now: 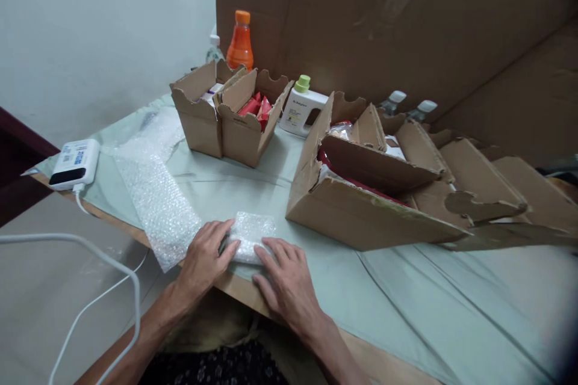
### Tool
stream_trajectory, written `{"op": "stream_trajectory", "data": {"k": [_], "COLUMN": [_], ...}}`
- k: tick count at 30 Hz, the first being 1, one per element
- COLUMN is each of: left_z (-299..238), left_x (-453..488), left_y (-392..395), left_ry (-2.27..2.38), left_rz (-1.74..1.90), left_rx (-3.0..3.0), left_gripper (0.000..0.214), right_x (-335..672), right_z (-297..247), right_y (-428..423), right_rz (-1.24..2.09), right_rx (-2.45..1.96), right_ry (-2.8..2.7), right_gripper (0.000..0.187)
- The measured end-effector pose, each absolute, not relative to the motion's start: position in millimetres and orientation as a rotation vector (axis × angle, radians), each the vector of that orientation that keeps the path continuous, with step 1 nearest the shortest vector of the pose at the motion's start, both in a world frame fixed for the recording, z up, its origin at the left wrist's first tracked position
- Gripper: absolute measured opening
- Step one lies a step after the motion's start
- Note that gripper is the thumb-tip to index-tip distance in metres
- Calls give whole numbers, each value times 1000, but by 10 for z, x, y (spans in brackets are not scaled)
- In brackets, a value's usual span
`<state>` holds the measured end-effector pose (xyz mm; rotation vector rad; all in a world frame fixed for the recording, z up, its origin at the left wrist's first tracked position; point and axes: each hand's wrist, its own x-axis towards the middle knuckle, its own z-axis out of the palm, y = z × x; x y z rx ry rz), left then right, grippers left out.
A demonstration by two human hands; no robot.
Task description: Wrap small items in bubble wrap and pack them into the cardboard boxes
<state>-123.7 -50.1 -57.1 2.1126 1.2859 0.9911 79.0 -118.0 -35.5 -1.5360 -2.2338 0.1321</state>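
A small packet wrapped in bubble wrap lies near the front edge of the table. My left hand rests on its left side, fingers curled against the wrap. My right hand lies flat at its right front corner, fingers stretched out and touching it. A long strip of bubble wrap runs from the packet back to the left across the pale green cloth.
Two small open cardboard boxes stand at the back left, one holding red packets. Several larger flattened boxes fill the right. An orange bottle, a white bottle, a white device with cable, and a tall cardboard sheet stand around.
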Motion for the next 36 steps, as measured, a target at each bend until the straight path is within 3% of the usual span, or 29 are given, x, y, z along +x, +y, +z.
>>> {"op": "stream_trajectory", "data": {"k": [5, 9, 15, 17, 21, 22, 24, 26, 28, 32, 36], "left_z": [-532, -485, -411, -383, -342, -332, -305, -265, -218, -146, -110], "left_x": [-1297, -1216, -1007, -1012, -969, -930, -830, -735, -671, -612, -408], "left_y": [-731, -974, -1030, -1039, -1116, -1139, -1171, -1172, -1131, -913, -583], "left_ry": [1375, 1128, 901, 953, 968, 951, 913, 857, 787, 697, 925], "left_rz": [1045, 932, 894, 845, 673, 634, 585, 575, 554, 655, 1075], "left_rx": [1670, 1142, 973, 1100, 1468, 1534, 1635, 1733, 1822, 1908, 1854], "left_gripper": [43, 59, 38, 41, 66, 71, 77, 79, 79, 81, 62], "right_x": [846, 766, 711, 837, 1087, 1117, 1145, 1173, 1257, 1689, 2288], "right_z": [-452, -382, -175, -120, 19, 55, 122, 188, 282, 685, 1300], "right_y": [-961, -1086, -1427, -1503, -1622, -1642, -1672, -1700, -1749, -1905, -1840], "right_rz": [241, 463, 621, 651, 954, 1011, 1055, 1027, 967, 704, 25], "right_rx": [-1546, -1586, -1539, -1532, -1485, -1493, -1545, -1611, -1660, -1664, -1710], "right_ry": [-2080, -1817, -1772, -1712, -1599, -1585, -1583, -1616, -1673, -1749, -1554], "right_gripper": [36, 29, 22, 38, 83, 82, 56, 23, 10, 15, 25]}}
